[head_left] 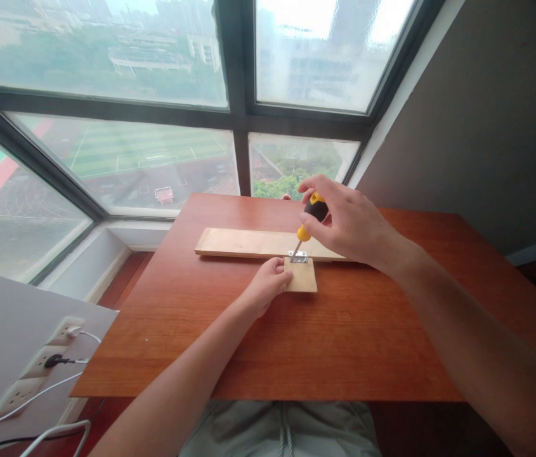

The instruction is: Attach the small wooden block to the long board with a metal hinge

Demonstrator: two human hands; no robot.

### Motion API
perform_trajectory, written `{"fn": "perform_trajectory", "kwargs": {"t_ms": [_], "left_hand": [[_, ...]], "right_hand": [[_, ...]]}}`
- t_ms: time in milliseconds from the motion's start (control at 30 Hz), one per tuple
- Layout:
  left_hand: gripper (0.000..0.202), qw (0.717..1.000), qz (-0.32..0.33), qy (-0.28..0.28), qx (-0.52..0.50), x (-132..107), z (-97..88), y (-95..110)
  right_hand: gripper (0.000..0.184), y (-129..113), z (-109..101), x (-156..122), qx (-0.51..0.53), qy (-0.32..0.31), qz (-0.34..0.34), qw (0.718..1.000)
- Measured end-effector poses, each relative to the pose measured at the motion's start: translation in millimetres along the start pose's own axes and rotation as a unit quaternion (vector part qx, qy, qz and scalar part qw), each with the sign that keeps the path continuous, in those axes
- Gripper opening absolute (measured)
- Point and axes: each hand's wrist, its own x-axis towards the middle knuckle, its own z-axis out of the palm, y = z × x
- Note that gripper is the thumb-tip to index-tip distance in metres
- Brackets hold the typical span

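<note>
My right hand (pixel 344 216) is closed around the yellow and black handle of a screwdriver (pixel 304 233). Its shaft slants down to a small silver metal hinge (pixel 298 256). The hinge joins a small square wooden piece (pixel 302 278) to the near edge of a long pale wooden board (pixel 243 242). My left hand (pixel 270 282) grips the left edge of the small piece, thumb on top. The screw under the screwdriver's tip is too small to make out. My right hand and wrist cover part of the board's right end.
Everything lies on a reddish-brown wooden table (pixel 344 343). Large windows (pixel 153 146) stand beyond its far edge, and a grey wall (pixel 477 127) rises at the right. Wall sockets with plugs and cables (pixel 53 360) are at the lower left.
</note>
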Motion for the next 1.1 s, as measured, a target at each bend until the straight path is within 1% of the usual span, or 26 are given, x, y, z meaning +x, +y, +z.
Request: {"fn": "perform_trajectory", "kwargs": {"t_ms": [67, 100, 267, 433, 600, 700, 833, 1100], "left_hand": [[0.023, 1.0, 0.0, 0.001, 0.003, 0, -0.1, 0], [0.023, 1.0, -0.001, 0.003, 0.005, 1, -0.2, 0], [0.024, 1.0, -0.009, 0.011, 0.017, 1, 0.4, 1], [0.025, 0.999, -0.021, 0.016, 0.02, -1, 2.1, 1], [0.026, 0.999, -0.018, 0.019, 0.019, 0, 1.3, 0], [0.027, 1.0, -0.015, 0.016, 0.02, 0, 0.2, -1], [0.025, 1.0, -0.012, 0.012, 0.024, 1, -0.5, -1], [0.028, 1.0, -0.008, 0.007, 0.014, 2, -1.2, -3]], "right_hand": [[0.038, -2, -4, -1, 0.028, -0.026, -0.009, 0.999], [0.039, -3, -5, -1, 0.022, -0.03, -0.006, 0.999], [0.037, -4, -9, -2, -0.033, 0.0, 0.01, 0.999], [0.035, 0, -20, -6, -0.028, 0.041, 0.024, 0.998], [0.031, 8, -32, -13, -0.035, 0.061, 0.04, 0.997], [0.029, 14, -33, -17, -0.033, 0.062, 0.047, 0.996], [0.03, 19, -29, -19, -0.03, 0.065, 0.054, 0.996], [0.029, 23, -25, -20, -0.021, 0.065, 0.051, 0.996]]}}
